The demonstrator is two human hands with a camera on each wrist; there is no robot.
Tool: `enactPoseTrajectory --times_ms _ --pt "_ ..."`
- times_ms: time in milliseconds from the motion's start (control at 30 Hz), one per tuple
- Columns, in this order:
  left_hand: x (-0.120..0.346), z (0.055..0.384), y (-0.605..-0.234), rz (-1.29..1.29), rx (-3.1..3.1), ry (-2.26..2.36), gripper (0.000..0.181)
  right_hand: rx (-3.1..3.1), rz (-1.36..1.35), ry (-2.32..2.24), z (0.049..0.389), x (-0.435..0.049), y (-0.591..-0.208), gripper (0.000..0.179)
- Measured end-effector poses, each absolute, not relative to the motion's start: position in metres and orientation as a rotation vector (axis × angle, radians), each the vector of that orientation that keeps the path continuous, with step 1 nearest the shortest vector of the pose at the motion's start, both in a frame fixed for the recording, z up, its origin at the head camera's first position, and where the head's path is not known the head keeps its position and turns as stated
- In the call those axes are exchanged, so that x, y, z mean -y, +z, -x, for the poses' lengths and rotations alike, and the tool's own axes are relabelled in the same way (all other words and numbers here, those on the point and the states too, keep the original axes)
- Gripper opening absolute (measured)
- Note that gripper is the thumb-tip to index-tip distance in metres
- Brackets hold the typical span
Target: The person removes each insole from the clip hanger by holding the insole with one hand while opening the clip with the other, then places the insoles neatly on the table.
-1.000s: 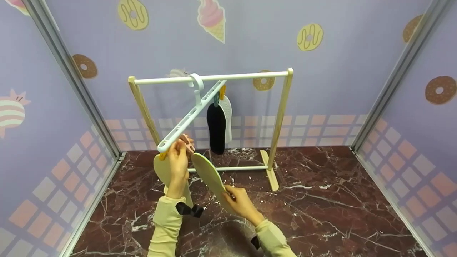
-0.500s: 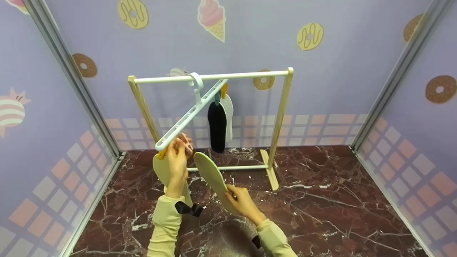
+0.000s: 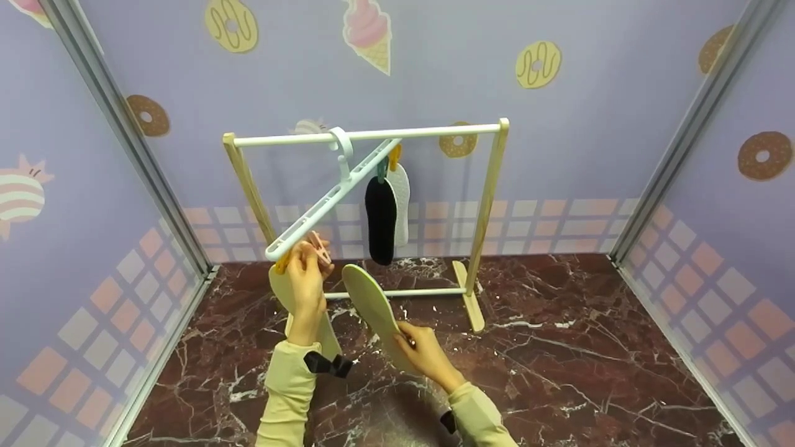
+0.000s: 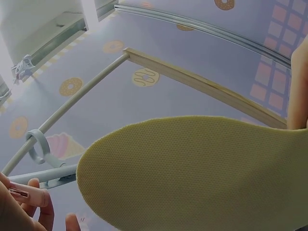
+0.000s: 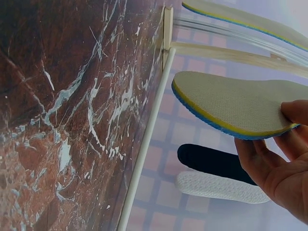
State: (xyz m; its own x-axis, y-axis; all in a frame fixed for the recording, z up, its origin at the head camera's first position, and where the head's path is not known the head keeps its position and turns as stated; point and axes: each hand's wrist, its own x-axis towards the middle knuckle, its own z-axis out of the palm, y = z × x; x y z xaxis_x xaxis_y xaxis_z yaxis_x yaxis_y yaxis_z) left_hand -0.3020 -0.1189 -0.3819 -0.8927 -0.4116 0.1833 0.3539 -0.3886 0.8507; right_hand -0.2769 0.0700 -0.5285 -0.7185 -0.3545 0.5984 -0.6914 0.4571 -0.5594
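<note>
In the head view my left hand (image 3: pixel 307 279) pinches a pink clothespin (image 3: pixel 320 247) just under the near end of the white hanger (image 3: pixel 323 205). Beside that hand, a yellow clip (image 3: pixel 282 264) holds a pale insole (image 3: pixel 281 287) hanging from the hanger. My right hand (image 3: pixel 425 349) grips a second pale insole (image 3: pixel 372 304) by its lower part, its upper end tilted up to the left and apart from the hanger. The right wrist view shows this insole's yellow and blue edge (image 5: pixel 216 126), with thumb above and fingers below.
A black insole (image 3: pixel 381 220) and a white insole (image 3: pixel 401 205) hang from clips at the hanger's far end. The hanger hooks over the bar of a wooden rack (image 3: pixel 490 205) on a dark red marbled table (image 3: pixel 559 347). Patterned walls stand around it.
The hanger's near end has swung slightly left, and its far end slightly right with the black and white insoles. The insole in my right hand has shifted a little to the right.
</note>
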Motion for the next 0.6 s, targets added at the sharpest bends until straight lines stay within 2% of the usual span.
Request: enactPoseTrajectory --times_ms 300,600 --pt "0.1209 0.3031 -0.3825 -0.139 1.44 -2.24 0.039 2.295 -0.87 1.188 0.2777 -0.0729 -0.5327 0.009" --pt "0.1218 0.301 -0.3809 -0.138 1.449 -2.252 0.043 2.297 -0.858 1.233 0.2786 -0.0772 -0.5368 0.008"
